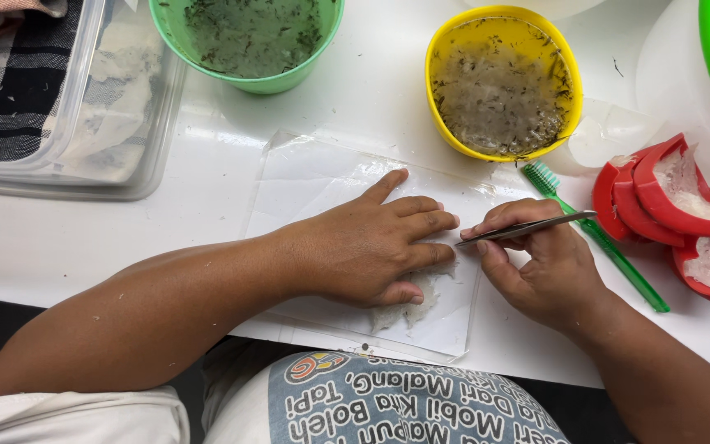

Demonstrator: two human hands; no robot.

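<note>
Two bowls (248, 41) behind sheet (306, 177), tray (67, 99) left, moulds (667, 205) right

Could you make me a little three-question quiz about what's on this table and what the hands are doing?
1. True or false: the right hand holds metal tweezers.
2. What lies under the left hand? A) a whitish fibrous piece on a clear sheet B) a spoon C) a sponge
3. What colour is the bowl nearest the tweezers?

Key: 1 true; 2 A; 3 yellow.
</note>
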